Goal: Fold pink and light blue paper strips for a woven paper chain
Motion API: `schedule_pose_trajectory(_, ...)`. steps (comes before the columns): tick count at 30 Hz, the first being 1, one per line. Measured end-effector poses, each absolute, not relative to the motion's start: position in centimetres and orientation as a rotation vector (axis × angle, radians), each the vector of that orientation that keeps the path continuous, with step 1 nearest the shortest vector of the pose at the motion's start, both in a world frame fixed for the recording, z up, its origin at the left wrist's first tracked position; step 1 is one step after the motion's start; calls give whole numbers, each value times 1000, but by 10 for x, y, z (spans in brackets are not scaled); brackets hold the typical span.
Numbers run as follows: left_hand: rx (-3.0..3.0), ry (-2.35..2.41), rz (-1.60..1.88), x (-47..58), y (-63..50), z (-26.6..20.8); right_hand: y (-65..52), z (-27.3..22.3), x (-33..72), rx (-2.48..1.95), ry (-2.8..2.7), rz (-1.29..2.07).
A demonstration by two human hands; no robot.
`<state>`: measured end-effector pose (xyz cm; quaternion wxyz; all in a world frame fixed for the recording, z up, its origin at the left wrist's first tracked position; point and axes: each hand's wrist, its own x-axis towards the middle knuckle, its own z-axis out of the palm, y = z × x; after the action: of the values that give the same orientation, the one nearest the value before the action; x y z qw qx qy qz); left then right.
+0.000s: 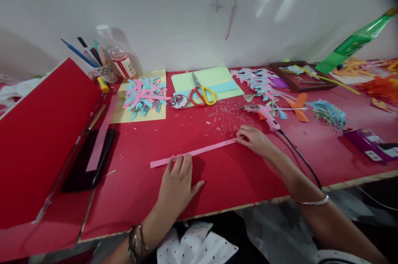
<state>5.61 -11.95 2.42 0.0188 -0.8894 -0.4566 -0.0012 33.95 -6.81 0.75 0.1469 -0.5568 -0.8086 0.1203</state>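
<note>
At the center of the frame, a pink paper strip (214, 146) lies aslant on a red tabletop (139, 206) between a person's 2 hands. The left hand (178, 181) rests palm down near the strip's left end, fingertips pressing on it and thumb spread wide, while the right hand (255, 141) pinches the far end between closed fingertips.

Just above the right hand lies a pink glue gun (263, 111), its black cord (299, 154) curving down beside the right forearm. White scraps (217, 117) litter the surface above the strip, and scissors (198, 85) with 1 red and 1 yellow handle lie on light green sheets (186, 81) at upper center, near a round container (179, 101). To their left, a heap of pink and blue cut paper (144, 94) covers part of a tan sheet (158, 117).

A large red board (46, 144) slants across the left side, next to a black phone (85, 164) partly covered by a 2nd pink strip (100, 146). A cup of pens (107, 73) and a clear bottle (123, 65) stand at upper left. Toward the right are a brown tray (315, 88), an orange paper shape (300, 107), a blue fringed bundle (329, 114) and a purple box (368, 144), with a green bottle (351, 46) tilted at upper right.
</note>
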Motion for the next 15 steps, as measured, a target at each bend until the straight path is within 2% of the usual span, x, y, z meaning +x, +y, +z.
schedule_pose_trajectory(7, -2926, -1223, -119, 102, -101, 19, -68, 7, 339, -1596, -2354, 312)
schedule_pose_trajectory(15, -3001, -1262, -178, 105, -95, 19, -69, -1, 339, -1609, -2270, 315)
